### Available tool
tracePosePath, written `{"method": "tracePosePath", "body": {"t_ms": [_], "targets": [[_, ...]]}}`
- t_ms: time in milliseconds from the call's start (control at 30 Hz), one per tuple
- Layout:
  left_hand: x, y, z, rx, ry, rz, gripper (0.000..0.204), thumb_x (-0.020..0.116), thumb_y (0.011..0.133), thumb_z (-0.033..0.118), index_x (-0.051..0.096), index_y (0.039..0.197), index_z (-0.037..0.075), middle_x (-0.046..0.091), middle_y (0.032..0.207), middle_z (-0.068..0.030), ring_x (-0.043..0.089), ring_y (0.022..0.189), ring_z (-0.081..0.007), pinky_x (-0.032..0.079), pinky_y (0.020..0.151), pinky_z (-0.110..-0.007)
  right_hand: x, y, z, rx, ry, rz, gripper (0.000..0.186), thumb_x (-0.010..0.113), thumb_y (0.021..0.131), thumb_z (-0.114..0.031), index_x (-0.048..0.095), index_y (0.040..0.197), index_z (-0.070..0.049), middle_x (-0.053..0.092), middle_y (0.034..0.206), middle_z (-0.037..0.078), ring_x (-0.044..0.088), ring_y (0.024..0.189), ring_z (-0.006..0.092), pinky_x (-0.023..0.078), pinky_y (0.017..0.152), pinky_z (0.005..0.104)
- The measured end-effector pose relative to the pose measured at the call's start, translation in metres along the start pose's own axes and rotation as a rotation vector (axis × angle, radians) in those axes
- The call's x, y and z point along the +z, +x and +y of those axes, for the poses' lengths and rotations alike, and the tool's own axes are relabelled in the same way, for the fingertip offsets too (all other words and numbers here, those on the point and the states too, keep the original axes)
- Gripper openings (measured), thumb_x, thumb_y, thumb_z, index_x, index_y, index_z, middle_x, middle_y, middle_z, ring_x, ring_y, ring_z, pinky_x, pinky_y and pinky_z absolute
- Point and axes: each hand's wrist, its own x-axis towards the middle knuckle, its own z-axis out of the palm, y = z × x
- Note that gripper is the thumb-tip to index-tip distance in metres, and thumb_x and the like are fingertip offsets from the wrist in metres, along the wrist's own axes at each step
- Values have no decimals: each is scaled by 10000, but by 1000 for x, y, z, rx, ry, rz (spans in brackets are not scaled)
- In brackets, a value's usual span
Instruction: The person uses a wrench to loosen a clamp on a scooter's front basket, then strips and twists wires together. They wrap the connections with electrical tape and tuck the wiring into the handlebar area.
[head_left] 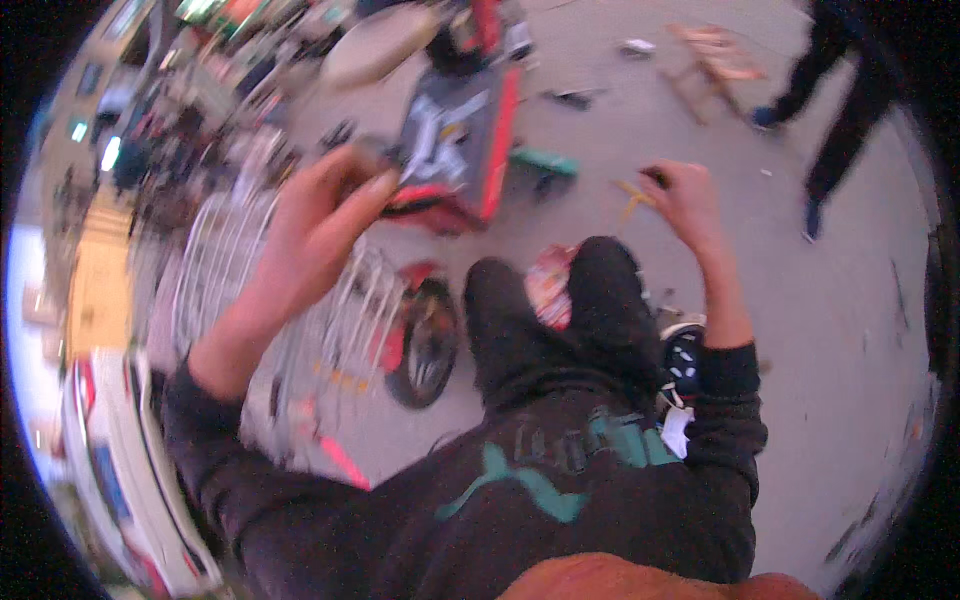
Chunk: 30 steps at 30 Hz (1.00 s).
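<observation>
The view is blurred. My left hand (320, 215) is raised at the upper left with fingers curled at a dark object whose shape I cannot make out, just in front of a red and black board (450, 130) with pale shapes on it. At the right, my right hand (685, 200) is closed on a thin yellow item (633, 200). A white wire basket (230, 260) stands below my left hand, beside a black tyre with red parts (425, 350). A red and white patterned item (548, 285) lies between my knees.
A person in dark trousers (840, 140) stands at the upper right near a low wooden piece (710, 55). A green item (540, 165) lies on the grey floor (830, 350). A cream seat (375, 45) and dense clutter fill the upper left. A white vehicle (130, 460) is at the lower left.
</observation>
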Motion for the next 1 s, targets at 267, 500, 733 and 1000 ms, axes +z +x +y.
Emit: {"method": "tracePosePath", "body": {"t_ms": [267,500,733,1000], "targets": [[5,-19,-11,-55,-182,-17,162,616,1000,165,633,987,4,633,897,8,550,850,-45,447,757,-219,-6,14,-79,121,942,-205,363,605,977,-135,572,1307,12,703,1109,109,683,902,156,529,750,280],[12,-13,-7,-17,-215,-42,153,631,990,153,640,995,0,621,838,6,542,788,-52,446,699,-230,-55,32,-194,-31,1483,-232,327,588,1003,-146,572,1294,2,702,1053,91,667,859,119,495,692,221],[9,-18,-2,13,-54,-65,133,632,973,112,626,970,-21,623,824,-20,529,786,-58,460,696,-254,-39,36,-197,-141,1093,14,153,679,943,-118,689,1046,-6,704,748,100,649,659,94,507,594,286],[9,-19,-1,-10,-82,-258,230,530,1051,157,647,1087,-37,660,828,-24,546,725,-45,458,630,-240,-68,42,-185,-595,593,244,125,706,838,-67,681,961,-56,674,816,80,680,675,249,531,565,359]]}}
